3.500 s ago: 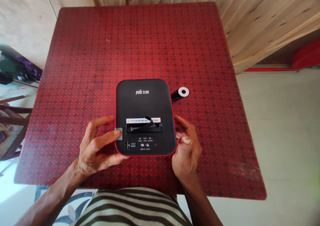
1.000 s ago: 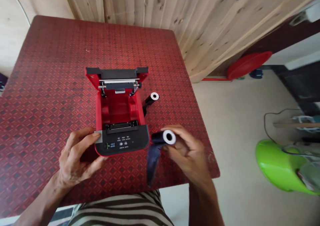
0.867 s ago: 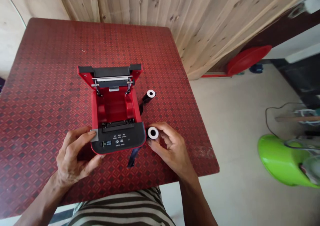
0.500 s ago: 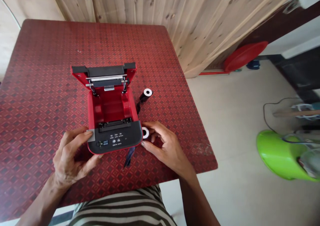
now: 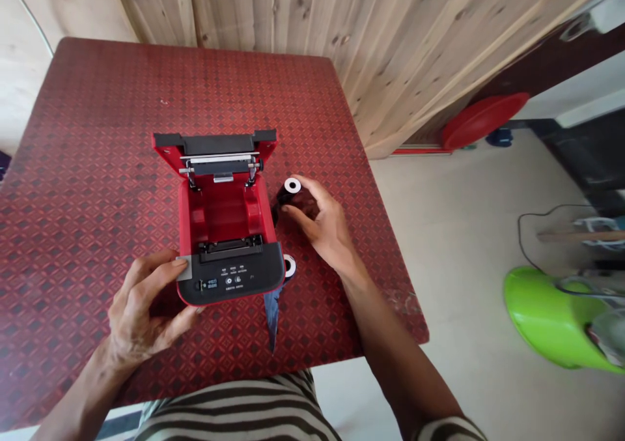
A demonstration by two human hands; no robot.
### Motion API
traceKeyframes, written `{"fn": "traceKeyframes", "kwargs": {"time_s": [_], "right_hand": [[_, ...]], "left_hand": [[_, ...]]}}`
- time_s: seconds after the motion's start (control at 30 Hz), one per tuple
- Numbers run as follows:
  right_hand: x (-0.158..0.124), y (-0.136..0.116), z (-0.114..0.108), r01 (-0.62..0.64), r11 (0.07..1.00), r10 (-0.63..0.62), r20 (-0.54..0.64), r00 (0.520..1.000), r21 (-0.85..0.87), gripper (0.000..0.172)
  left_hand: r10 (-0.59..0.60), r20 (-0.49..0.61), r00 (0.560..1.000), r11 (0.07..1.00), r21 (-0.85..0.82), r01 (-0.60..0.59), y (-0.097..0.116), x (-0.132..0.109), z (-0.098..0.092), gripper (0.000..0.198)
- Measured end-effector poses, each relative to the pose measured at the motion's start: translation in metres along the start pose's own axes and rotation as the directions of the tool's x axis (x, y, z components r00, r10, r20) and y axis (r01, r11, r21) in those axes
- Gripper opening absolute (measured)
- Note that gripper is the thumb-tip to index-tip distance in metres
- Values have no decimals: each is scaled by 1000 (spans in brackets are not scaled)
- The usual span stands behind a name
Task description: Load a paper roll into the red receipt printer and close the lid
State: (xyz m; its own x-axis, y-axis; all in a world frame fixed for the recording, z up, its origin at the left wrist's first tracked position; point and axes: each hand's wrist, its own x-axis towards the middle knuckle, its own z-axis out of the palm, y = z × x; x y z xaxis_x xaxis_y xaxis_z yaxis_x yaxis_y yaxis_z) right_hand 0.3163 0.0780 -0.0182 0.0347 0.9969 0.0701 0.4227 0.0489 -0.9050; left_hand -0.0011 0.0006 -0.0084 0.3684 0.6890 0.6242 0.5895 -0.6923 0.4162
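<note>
The patterned red table [image 5: 122, 102] fills the left and centre of the frame, bordered above by a wall of knotty wooden planks [image 5: 273, 11]. At the right edge, a bright green vessel [image 5: 541, 317] stands on the floor, well apart from the work.

Left of centre sits the red-and-black printer [image 5: 247, 278], control panel toward the wearer, presumably so that its display can be read. Its lid [image 5: 219, 144] stands raised at the back, exposing the red compartment [image 5: 224, 206], in which no roll is seen.

The hands are apart. The left hand [image 5: 141, 311], lower left, is clamped on the printer's near-left corner: a fingertip presses the grey patch [image 5: 185, 270] while the thumb lies against the front edge, a grip that probably steadies the body. The right hand [image 5: 329, 229], right of centre, has thumb and forefinger closed about the far roll [image 5: 286, 195], which lies beside the printer's right wall with its white end showing; the remaining fingers are largely hidden.

The near roll [image 5: 293, 265] lies at the printer's right front corner, partly concealed by it; whether the two touch cannot be told. From it a dark strip [image 5: 272, 317] trails downward, apparently its loose end.
</note>
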Motion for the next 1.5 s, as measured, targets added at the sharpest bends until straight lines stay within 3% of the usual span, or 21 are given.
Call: {"fn": "traceKeyframes", "kwargs": {"time_s": [0.1, 0.23, 0.4, 0.47, 0.53, 0.6, 0.63, 0.7, 0.77, 0.93, 1.07, 1.27, 1.5], "right_hand": [[3, 4, 6, -13, 1000, 13, -49, 999, 5, 33], [-4, -4, -5, -23, 998, 27, -73, 997, 54, 31], [-20, -61, -41, 128, 939, -90, -131, 987, 319, 41], [-28, -91, -49, 263, 925, -232, -141, 963, 275, 42], [-35, -117, -49, 265, 947, -257, -68, 964, 179, 29], [-39, -133, -39, 303, 952, -306, 129, 943, 45, 12], [-39, -138, -33, 349, 937, -334, 229, 914, -26, 15], [-36, -141, -17, 457, 875, -371, 388, 843, -156, 23], [-31, -141, -3, 535, 799, -373, 470, 800, -276, 21], [-21, -142, 19, 616, 611, -318, 558, 766, -498, 16], [-15, -144, 26, 652, 511, -285, 606, 743, -560, 25], [5, -141, 39, 658, 558, -172, 705, 688, -506, 30], [16, -132, 44, 588, 597, -84, 687, 722, -545, 31]], "left_hand": [[-9, -10, 1000, 1000, -2, 9, 0, 1, 0, 68], [-22, -3, 1000, 1000, 11, 22, 2, 2, 0, 68], [-21, -14, 1000, 1000, -12, 21, 3, 0, 1, 64], [-29, -17, 999, 999, -23, 28, 3, -1, 2, 61], [-39, -14, 999, 999, -27, 39, 3, -3, 2, 59], [-51, -10, 999, 998, -27, 51, 2, -5, 2, 58], [-59, -3, 998, 998, -29, 59, 2, -5, 1, 57], [-74, 19, 997, 997, -38, 74, 2, -7, 0, 55], [-83, 38, 996, 995, -45, 84, 3, -8, 0, 53], [-65, 38, 997, 997, -42, 66, 5, -5, -1, 54], [-66, 68, 995, 996, -51, 70, 6, -3, -3, 47], [-87, 97, 991, 995, -49, 92, 7, -3, -4, 50], [-76, 103, 992, 994, -73, 84, 6, -5, -3, 48]]}}
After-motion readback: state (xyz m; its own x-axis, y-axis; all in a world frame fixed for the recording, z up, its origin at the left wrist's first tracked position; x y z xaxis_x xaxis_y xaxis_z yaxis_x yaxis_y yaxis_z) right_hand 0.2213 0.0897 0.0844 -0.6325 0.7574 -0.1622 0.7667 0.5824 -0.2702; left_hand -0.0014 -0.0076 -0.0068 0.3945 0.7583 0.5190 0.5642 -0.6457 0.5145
